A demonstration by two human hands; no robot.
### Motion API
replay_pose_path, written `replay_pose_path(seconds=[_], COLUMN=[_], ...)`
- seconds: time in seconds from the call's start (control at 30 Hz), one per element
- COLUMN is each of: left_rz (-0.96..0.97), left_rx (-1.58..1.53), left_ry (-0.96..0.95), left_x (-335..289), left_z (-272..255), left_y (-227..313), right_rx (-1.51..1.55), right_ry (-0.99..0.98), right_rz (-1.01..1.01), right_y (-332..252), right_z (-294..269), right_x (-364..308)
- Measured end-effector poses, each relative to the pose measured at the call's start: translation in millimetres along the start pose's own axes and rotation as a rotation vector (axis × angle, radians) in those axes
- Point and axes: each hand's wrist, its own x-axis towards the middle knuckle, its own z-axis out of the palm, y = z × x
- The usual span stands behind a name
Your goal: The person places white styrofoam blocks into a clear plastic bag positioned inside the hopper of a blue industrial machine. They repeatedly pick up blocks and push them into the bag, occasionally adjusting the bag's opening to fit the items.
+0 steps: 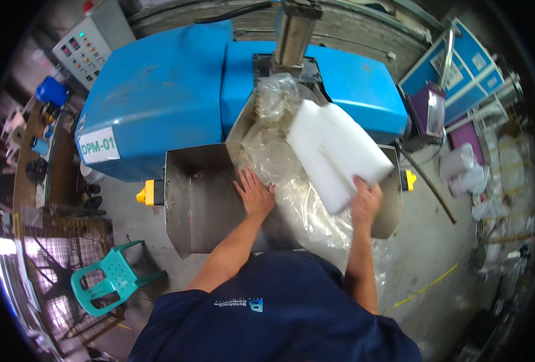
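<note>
In my right hand [366, 204] is a thick white foam sheet [337, 151], gripped at its near edge and tilted over the right part of the metal feed tray [204, 205]. Clear plastic film [279, 151] runs in a crumpled heap up the tray's middle into the machine's opening, and more of it spreads out beneath the foam. My left hand [256, 194] lies flat with fingers spread on the tray, beside the left edge of the film, holding nothing. The foam hides part of the tray's right side.
Beyond the tray stands a big blue machine [153, 90] with an upright metal cylinder [291, 39]. Yellow switches [151, 193] flank the tray. A green plastic chair [112, 277] is at left, a control panel [85, 54] far left. A dark bar [427, 184] slants at right.
</note>
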Motion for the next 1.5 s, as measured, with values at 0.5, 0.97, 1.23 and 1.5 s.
replay_pose_path(seconds=[0.5, 0.97, 1.23, 1.5], left_rz=[-0.001, 0.004, 0.052, -0.122], left_rx=[-0.404, -0.252, -0.097, -0.537], left_ry=[0.101, 0.025, 0.068, 0.078], left_x=[5, 3, 5, 11], left_z=[-1, -16, -2, -33], left_y=[-5, 7, -4, -24], right_rx=[-0.231, -0.17, 0.109, 0.995], right_ry=[-0.109, -0.265, -0.179, -0.279], right_rz=[-0.668, -0.547, -0.345, 0.319], right_y=[36, 39, 4, 63], right_z=[191, 232, 133, 46], right_x=[9, 93, -10, -28])
